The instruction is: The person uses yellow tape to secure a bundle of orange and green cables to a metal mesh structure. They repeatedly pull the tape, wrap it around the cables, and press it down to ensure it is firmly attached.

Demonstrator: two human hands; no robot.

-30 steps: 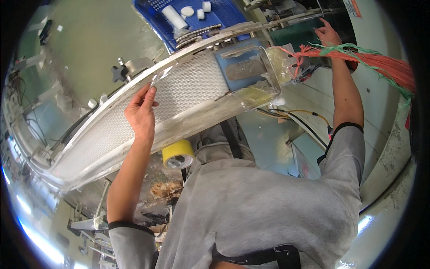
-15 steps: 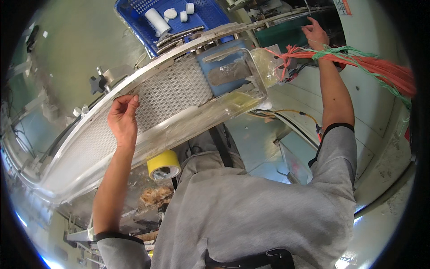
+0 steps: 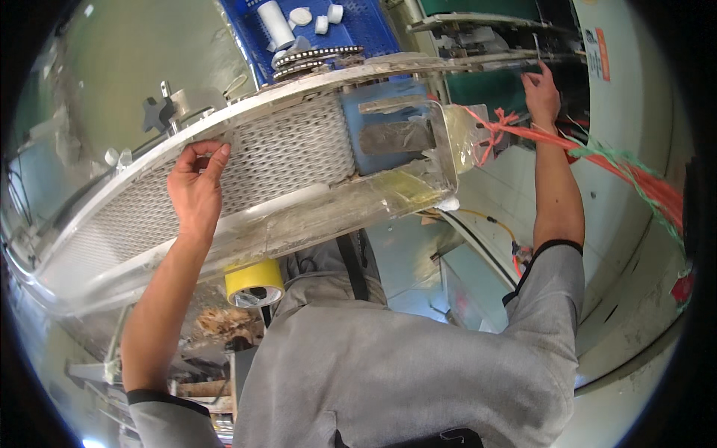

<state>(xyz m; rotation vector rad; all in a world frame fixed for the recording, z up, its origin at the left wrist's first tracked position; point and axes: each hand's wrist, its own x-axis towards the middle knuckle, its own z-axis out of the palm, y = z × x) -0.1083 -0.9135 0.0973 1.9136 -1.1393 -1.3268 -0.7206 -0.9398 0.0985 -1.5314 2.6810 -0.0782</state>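
Note:
My left hand (image 3: 198,179) is over a curved metal trough (image 3: 291,149) with a dimpled, perforated-looking bed, near its far rim. Its fingers are curled and the thumb meets the index fingertip; anything pinched there is too small to make out. Far off to the right, my right hand (image 3: 541,95) reaches to the rail (image 3: 500,58) of a machine. The index finger points up toward a thin upright pin (image 3: 536,46), the thumb stands apart, and nothing shows in the hand. Beneath that rail lies a dark green belt (image 3: 485,88).
Beyond the trough stands a blue basket (image 3: 377,37) with white rolls. A black knob (image 3: 157,113) sticks up beyond the rim. Yellow tape (image 3: 254,282) hangs below the near edge. Red strings (image 3: 597,153) with green strands cross over my right forearm.
The view has shifted, so the basket and machine rail show further right. My left hand keeps its pinch over the trough. My right hand stays by the rail, index finger more upright.

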